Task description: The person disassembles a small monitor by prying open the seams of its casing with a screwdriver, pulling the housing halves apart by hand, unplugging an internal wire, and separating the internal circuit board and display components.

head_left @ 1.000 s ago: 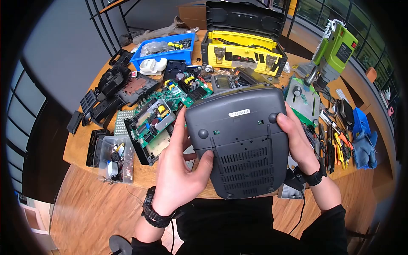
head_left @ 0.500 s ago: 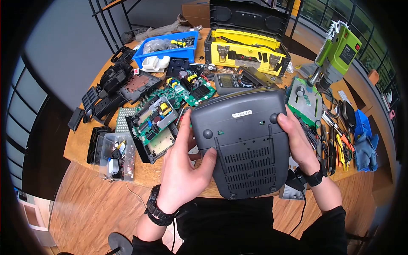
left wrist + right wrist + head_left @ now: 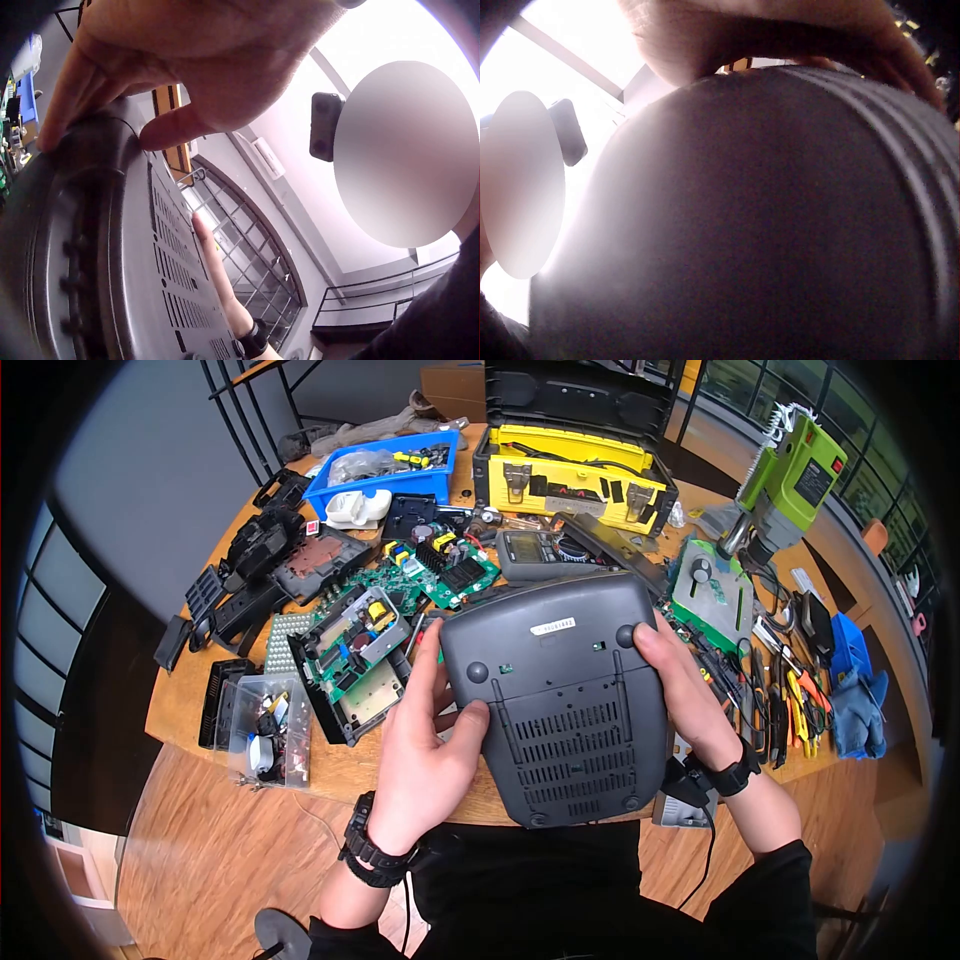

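Both hands hold up a dark grey plastic device (image 3: 560, 710), its underside facing the head camera. Rows of vent slots, round feet and a small white label mark that face. My left hand (image 3: 425, 745) grips the left side, thumb near the underside's edge and fingers toward the far side. The right hand (image 3: 690, 695) grips the opposite side, its thumb beside the upper right foot. In the left wrist view, fingers and thumb straddle a rounded corner of the device (image 3: 169, 247). Its smooth dark side (image 3: 765, 217) fills most of the right wrist view. The device's far face is hidden.
Behind stand a blue bin (image 3: 325, 503) and an open yellow toolbox (image 3: 560, 502). Green circuit boards (image 3: 455, 575), an opened metal-cased unit (image 3: 355, 660) and a clear parts box (image 3: 300, 745) lie left. A green drill stand (image 3: 800, 475) and hand tools (image 3: 795, 695) are right.
The device has shifted slightly left and turned a little in the head view, both hands moving with it. The left thumb sits closer to the device's edge than a second ago. Both grips persist.
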`<state>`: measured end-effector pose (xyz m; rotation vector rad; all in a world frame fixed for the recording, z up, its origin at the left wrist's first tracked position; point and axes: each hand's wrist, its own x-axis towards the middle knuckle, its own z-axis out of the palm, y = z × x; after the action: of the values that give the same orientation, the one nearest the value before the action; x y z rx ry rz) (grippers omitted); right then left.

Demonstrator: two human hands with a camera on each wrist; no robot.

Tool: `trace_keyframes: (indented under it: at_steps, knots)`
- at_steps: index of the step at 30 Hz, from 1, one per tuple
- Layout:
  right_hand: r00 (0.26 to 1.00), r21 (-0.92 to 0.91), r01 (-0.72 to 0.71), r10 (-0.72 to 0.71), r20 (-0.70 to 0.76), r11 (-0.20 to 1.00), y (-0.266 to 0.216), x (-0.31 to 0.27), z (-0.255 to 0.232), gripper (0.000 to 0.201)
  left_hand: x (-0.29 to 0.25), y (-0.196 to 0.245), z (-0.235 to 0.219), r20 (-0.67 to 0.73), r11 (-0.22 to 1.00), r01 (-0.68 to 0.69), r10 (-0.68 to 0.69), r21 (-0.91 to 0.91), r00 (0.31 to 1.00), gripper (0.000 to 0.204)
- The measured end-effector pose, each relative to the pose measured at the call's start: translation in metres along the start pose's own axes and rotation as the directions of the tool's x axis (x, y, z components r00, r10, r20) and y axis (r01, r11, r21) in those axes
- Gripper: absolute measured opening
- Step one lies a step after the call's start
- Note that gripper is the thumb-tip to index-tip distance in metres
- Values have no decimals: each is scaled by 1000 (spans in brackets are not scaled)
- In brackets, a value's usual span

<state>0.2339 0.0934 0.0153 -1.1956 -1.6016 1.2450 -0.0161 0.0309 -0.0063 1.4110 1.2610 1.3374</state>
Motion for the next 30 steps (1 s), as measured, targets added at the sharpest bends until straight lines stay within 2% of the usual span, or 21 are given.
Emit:
trace_keyframes:
  at_steps: [8, 18, 22, 24, 30]
  knots:
    - [999, 9, -30, 30, 17, 999, -9, 0, 4, 85, 3, -1, -2, 6, 999, 35, -35, -6, 999, 72]
    - [999, 28, -9, 8, 34, 1000, -6, 4, 6, 84, 5, -1, -1, 28, 992, 65, -62, -111, 998, 69]
    - [999, 9, -39, 39, 31, 999, -6, 4, 6, 84, 8, -2, 0, 30, 992, 65, -62, -111, 998, 69]
    - [999, -24, -27, 27, -29, 999, -13, 1, 10, 84, 8, -2, 1, 18, 989, 74, -72, -127, 997, 68]
    - [997, 16, -77, 77, -12, 997, -1, 5, 6, 81, 11, -3, -1, 28, 986, 108, -106, -129, 994, 69]
